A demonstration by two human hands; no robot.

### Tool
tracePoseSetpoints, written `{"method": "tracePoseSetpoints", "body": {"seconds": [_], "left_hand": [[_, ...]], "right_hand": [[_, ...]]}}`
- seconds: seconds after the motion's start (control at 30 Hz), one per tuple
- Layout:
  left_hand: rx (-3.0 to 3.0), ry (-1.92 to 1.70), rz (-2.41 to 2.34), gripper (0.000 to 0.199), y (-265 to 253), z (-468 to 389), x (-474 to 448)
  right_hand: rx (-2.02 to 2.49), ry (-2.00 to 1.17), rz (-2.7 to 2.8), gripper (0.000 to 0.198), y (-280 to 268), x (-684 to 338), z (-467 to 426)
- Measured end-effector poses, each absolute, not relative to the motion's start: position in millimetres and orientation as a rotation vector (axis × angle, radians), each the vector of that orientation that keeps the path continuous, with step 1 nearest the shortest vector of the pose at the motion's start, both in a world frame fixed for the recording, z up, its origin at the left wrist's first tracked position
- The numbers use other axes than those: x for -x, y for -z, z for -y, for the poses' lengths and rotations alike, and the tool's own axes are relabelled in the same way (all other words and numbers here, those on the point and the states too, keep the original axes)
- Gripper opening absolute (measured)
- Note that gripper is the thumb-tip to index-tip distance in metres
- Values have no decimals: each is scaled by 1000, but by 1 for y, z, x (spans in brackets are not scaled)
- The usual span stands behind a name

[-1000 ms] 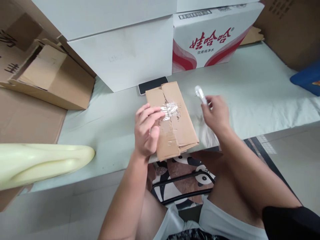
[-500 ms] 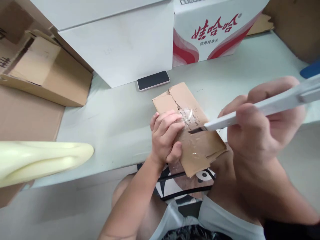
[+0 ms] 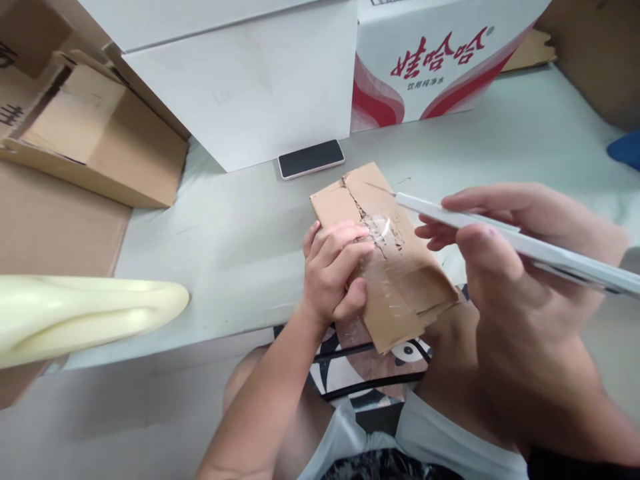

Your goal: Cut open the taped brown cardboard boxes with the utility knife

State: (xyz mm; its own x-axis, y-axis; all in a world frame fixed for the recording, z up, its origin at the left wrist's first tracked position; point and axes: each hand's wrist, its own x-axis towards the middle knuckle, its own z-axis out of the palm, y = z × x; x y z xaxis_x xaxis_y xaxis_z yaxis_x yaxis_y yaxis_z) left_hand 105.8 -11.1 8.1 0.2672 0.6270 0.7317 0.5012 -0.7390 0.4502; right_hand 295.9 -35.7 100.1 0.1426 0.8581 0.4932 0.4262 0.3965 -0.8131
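Observation:
A small, flattened cardboard box [image 3: 400,233] lies over the table's front edge, with a ragged cut and clear tape across its top. My left hand [image 3: 333,273] grips its left side, fingers curled over the top near the tape. In my right hand [image 3: 515,247] is a slim white utility knife [image 3: 435,209], held between thumb and fingers. Its thin blade points left, over the far part of the cardboard; whether the tip touches cannot be told. Loose flaps stick out at the box's near end.
Behind the cardboard, a phone [image 3: 311,159] lies before a large white box [image 3: 250,100]. A white and red carton [image 3: 435,73] stands at the back. Open cardboard boxes [image 3: 135,147] are on the left, near a pale yellow curved object [image 3: 100,313]. Something blue [image 3: 625,150] shows far right.
My right hand has drawn the knife out of the slit by the near flap and shifted its tip away from me, toward the box's far end. My left hand keeps its grip.

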Motion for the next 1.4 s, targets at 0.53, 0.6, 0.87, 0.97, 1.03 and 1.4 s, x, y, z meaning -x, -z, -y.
{"method": "tracePoseSetpoints", "body": {"seconds": [0.53,0.6,0.87,0.97,1.03,1.4], "left_hand": [[-2383,-1564,-1069,36,-6,8,-109],[-2385,-1556,-1075,37,-5,8,-109],[-2407,-1553,-1082,37,-5,8,-108],[-2395,-1569,-1085,37,-5,8,-110],[-2387,-1571,-1080,37,-5,8,-110],[-2385,-1591,-1057,37,-5,8,-110]], "right_hand": [[1353,-406,1694,7,-96,-304,41],[1374,-424,1723,6,-94,-304,39],[1341,-440,1711,8,-93,-303,40],[1349,-446,1706,8,-94,-302,40],[1337,-439,1723,8,-94,-301,39],[1348,-381,1780,4,-95,-303,40]]}}
